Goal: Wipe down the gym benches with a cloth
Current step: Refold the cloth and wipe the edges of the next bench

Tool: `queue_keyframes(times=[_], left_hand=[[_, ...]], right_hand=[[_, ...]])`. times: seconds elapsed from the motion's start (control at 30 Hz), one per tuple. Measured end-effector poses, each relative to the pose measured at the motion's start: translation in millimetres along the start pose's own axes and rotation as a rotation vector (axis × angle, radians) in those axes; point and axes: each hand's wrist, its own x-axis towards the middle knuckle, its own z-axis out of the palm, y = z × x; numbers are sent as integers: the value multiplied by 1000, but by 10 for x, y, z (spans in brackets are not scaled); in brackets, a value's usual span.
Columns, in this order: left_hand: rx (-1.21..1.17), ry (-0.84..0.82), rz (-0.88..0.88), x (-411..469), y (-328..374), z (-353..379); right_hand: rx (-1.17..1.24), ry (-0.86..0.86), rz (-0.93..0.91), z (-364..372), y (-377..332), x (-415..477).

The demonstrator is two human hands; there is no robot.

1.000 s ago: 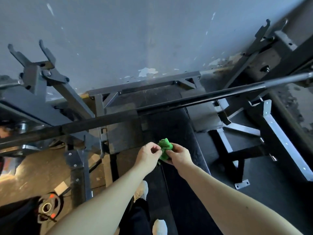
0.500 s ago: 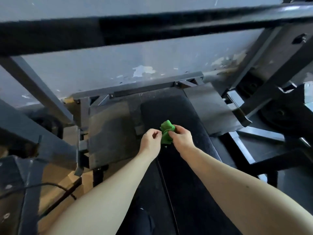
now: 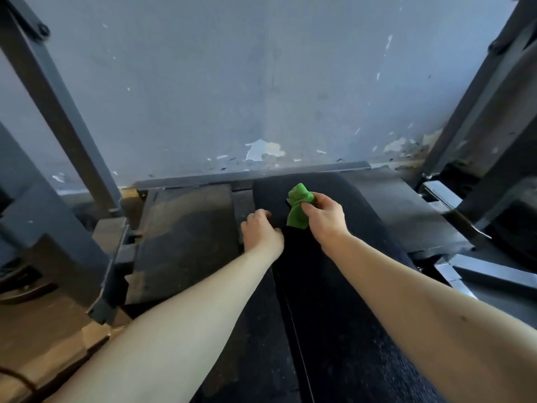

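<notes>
**A:** Since 0.5 s ago: left hand (image 3: 261, 231) is off the cloth (image 3: 297, 210). Right hand (image 3: 323, 217) alone has carried it fwd along the bench pad (image 3: 348, 286).

**B:** Head view, grips?

**A:** R thumb + fingers pinch the green cloth, which is bunched and hangs down to the pad near its far end, close to the wall (image 3: 261, 82). L fingers are curled with nothing held that I can see, and sit at the pad's left edge.

**B:** Step?

**A:** Judged as start of the wipe. Wadded cloth means a small contact patch, so spread it flat under the palm and press evenly. Stroke from wall end back toward the body, overlapping passes incl. edges. L hand can brace. Risk: missed strips.
</notes>
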Motion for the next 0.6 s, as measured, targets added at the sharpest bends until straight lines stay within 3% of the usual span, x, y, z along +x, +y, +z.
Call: queue_keyframes(times=[0.27, 0.43, 0.6], left_hand=[[34, -52, -67, 175, -20, -107], [-215, -88, -159, 506, -161, -138], [-386, -197, -203, 854, -336, -81]], right_hand=[[-125, 0, -102, 74, 5, 325], [-277, 129, -132, 226, -46, 889], [-602, 231, -136, 379, -94, 1508]])
